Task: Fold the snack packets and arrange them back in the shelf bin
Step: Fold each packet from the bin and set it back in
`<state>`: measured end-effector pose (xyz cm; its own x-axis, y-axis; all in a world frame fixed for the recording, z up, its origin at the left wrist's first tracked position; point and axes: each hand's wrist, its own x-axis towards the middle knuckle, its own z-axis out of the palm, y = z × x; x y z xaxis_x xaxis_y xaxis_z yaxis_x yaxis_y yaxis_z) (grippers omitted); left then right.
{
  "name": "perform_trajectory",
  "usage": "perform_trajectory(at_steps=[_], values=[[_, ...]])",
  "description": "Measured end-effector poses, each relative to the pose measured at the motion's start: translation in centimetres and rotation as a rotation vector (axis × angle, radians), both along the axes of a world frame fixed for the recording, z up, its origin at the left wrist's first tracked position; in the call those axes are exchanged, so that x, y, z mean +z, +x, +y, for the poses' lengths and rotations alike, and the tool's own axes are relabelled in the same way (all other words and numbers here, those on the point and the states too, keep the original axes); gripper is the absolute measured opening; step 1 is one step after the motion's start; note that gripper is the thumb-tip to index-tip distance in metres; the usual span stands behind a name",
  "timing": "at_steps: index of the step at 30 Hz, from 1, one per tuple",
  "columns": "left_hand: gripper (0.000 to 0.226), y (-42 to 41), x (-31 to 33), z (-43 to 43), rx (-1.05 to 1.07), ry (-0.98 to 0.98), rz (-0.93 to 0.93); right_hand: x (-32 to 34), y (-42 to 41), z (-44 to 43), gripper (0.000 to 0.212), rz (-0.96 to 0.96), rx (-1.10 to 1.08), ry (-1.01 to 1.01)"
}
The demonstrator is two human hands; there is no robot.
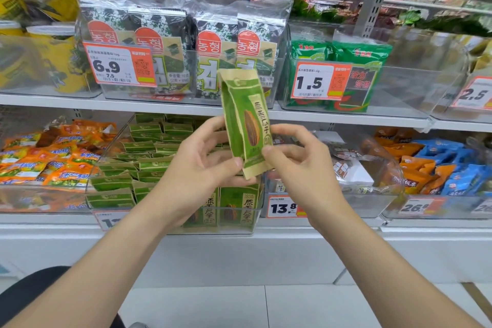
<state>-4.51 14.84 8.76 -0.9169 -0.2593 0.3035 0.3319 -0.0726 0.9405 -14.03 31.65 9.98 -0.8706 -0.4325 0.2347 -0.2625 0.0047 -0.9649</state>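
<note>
A green and tan sunflower seed packet [246, 122] stands upright in front of the shelf, its long sides folded back. My left hand [198, 165] pinches its lower left edge with the thumb in front. My right hand [295, 160] pinches the lower right edge between thumb and fingers. Just behind and below sits the clear shelf bin [125, 218], which holds several matching green packets [141, 165], most lying folded in rows and two standing at the front.
Orange snack packets [50, 160] fill the bin to the left. To the right lie a bin of clear-wrapped packs [351, 168] and orange and blue packets [436, 165]. Seaweed packs [170, 48] and price tags occupy the upper shelf. White floor tiles lie below.
</note>
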Motion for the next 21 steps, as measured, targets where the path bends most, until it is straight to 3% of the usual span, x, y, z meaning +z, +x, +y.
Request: perform_trajectory(at_steps=[4, 9, 14, 21], values=[[0.058, 0.2, 0.1, 0.7, -0.063, -0.004, 0.026, 0.1, 0.4, 0.0, 0.052, 0.111, 0.130, 0.099], [0.065, 0.5, 0.6, 0.5, -0.027, -0.143, -0.006, -0.5, -0.4, 0.4, 0.039, 0.127, 0.334, 0.073], [0.079, 0.4, 0.6, 0.3, 0.100, -0.270, -0.060, -0.8, -1.5, 0.8, 0.035, 0.137, 0.479, 0.175], [0.074, 0.6, 0.8, -0.1, 0.096, -0.271, -0.091, -1.2, -2.1, 1.0, 0.040, 0.161, 0.476, 0.238]])
